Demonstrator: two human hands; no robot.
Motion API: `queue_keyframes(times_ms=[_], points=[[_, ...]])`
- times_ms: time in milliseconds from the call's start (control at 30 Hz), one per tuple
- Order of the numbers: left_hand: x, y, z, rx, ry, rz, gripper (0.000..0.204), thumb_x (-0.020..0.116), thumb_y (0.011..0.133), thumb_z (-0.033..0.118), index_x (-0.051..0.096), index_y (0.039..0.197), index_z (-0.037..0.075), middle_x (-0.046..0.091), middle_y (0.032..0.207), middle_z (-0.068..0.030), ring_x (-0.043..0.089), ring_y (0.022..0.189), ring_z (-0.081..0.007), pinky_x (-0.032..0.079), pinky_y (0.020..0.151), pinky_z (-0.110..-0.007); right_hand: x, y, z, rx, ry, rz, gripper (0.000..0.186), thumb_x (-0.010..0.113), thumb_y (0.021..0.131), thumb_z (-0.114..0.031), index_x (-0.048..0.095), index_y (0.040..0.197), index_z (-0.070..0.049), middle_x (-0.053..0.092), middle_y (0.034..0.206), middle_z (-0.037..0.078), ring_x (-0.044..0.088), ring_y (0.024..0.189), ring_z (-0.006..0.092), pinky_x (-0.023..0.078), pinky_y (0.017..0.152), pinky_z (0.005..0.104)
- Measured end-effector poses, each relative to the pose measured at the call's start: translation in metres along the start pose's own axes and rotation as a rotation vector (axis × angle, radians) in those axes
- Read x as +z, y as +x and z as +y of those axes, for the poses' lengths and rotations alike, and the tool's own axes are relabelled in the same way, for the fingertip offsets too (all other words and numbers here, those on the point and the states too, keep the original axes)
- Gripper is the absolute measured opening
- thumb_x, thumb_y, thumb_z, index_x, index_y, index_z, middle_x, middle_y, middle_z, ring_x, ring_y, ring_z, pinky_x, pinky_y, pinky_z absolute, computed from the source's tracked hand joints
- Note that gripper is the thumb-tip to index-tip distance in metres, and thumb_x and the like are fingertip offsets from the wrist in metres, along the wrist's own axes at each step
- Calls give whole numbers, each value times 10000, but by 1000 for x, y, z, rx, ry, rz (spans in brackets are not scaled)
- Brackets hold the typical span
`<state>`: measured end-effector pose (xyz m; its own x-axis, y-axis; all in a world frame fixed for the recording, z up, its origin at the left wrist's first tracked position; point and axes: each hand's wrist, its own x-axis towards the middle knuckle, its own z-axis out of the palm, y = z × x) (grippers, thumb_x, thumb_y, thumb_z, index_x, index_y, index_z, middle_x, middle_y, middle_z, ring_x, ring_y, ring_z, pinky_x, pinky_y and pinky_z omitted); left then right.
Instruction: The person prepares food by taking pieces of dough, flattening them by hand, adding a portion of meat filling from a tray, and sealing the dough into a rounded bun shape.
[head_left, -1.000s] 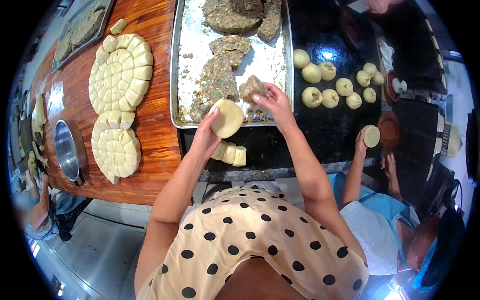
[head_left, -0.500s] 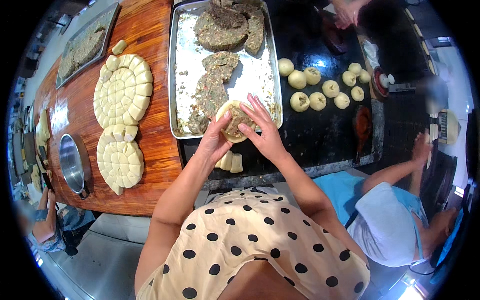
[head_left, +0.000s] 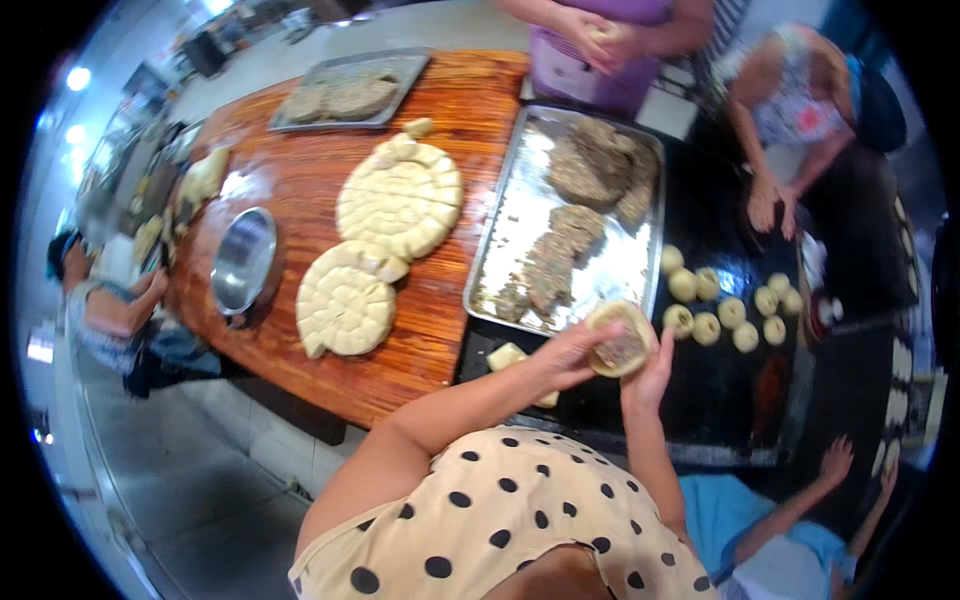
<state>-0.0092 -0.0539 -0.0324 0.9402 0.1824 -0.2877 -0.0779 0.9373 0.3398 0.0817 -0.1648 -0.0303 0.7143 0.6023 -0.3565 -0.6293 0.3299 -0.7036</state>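
Dough round (head_left: pixel 622 370), hollowed like a small bowl with brown filling (head_left: pixel 622 350) inside, is held by both hands above the black desk (head_left: pixel 720 400), beside the near right corner of a metal tray (head_left: pixel 512 240). The left hand (head_left: pixel 568 360) grips its left side; the right hand (head_left: pixel 648 380) cups its right. Cut dough pieces (head_left: pixel 507 356) lie near that desk's left edge, partly behind the left forearm. Dough balls (head_left: pixel 706 329) stand right of the tray, which carries brown slabs (head_left: pixel 585 172). On the wooden desk (head_left: pixel 425 320), two scored dough slabs (head_left: pixel 345 305) touch, and a steel bowl (head_left: pixel 245 262) sits toward the left edge. Another tray (head_left: pixel 408 70) rests along the far edge.
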Motion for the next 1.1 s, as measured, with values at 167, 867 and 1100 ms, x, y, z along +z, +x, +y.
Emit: queue_keyframes(times_ms=[167, 867, 1100], points=[[10, -9, -11, -8, 86, 72, 449, 723, 926, 220, 524, 1322, 150, 593, 1238, -17, 603, 1154, -174, 567, 925, -380, 4, -7, 3, 4, -115, 133, 436, 492, 1042, -369, 597, 1267, -10, 653, 1187, 85, 634, 1086, 196, 489, 961, 344], [20, 0, -9, -214, 97, -91, 531, 716, 930, 230, 456, 1393, 237, 575, 1247, -21, 586, 1162, -198, 589, 861, -492, -19, -17, -11, -47, -15, -147, 546, 477, 1041, -431, 553, 1349, 14, 620, 1283, 123, 595, 1194, 230, 470, 1024, 370], [8, -1, -14, -223, 162, -3, 458, 718, 928, 254, 476, 1316, 219, 557, 1228, -26, 586, 1147, -213, 588, 857, -509, -45, 15, 9, -62, -223, -184, 450, 537, 1024, -266, 557, 1338, 55, 610, 1306, 123, 599, 1173, 218, 472, 1013, 354]])
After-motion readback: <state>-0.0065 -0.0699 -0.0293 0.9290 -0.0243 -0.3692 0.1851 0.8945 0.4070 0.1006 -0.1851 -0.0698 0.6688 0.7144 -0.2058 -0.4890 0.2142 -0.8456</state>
